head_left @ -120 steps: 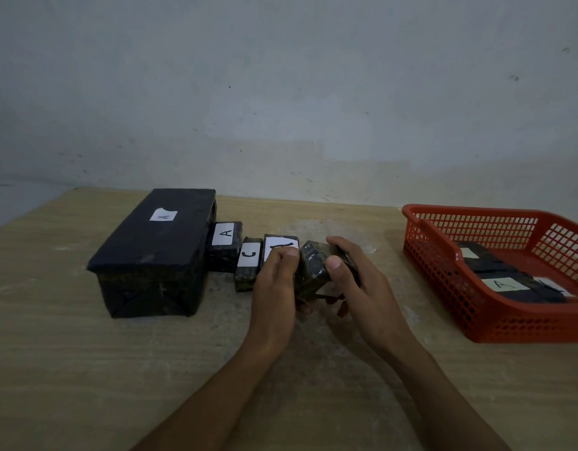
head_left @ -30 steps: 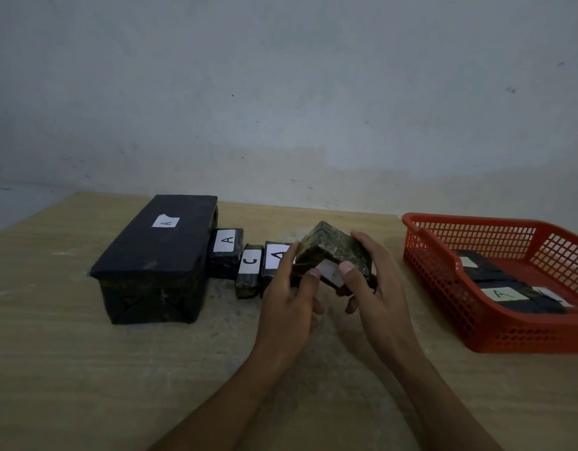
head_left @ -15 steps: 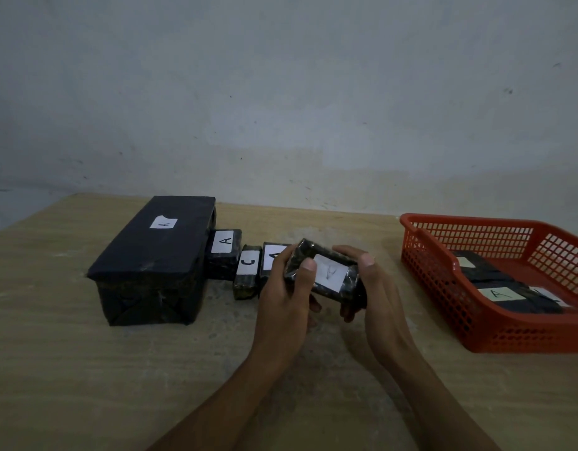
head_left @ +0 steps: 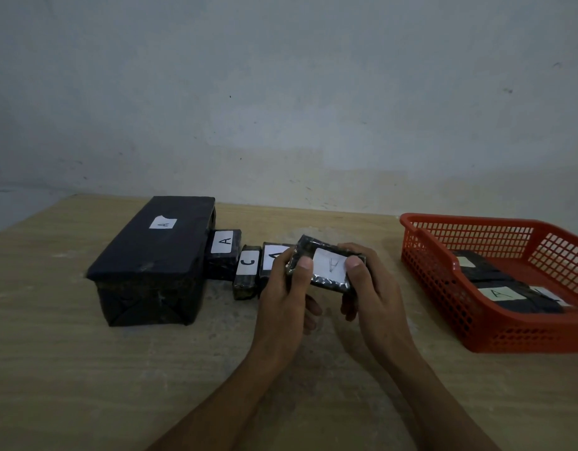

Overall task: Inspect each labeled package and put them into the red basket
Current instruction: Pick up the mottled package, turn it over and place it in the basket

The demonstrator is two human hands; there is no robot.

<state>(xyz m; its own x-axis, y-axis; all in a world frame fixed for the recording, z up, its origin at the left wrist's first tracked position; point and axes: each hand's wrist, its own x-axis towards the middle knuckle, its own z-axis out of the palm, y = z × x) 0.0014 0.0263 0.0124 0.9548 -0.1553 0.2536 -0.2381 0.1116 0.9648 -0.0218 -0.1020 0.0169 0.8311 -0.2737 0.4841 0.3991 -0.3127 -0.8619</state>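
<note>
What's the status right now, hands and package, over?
Both hands, left and right, grip a wrapped package, label up, above the table. Red basket to the right, packages already inside. Path to it looks clear.

Black white-labelled package (head_left: pixel 326 265); red latticed basket (head_left: pixel 496 323)

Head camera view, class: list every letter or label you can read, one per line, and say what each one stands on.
"A": white label on the large black box.
"A": small package beside that box.
"C": narrow package next in the row.
"A": next package, partly hidden by the left hand.
"A", faint: held package, gripped also by the right hand.
"A": package in the red basket.
Two other basket labels: unreadable.
</note>
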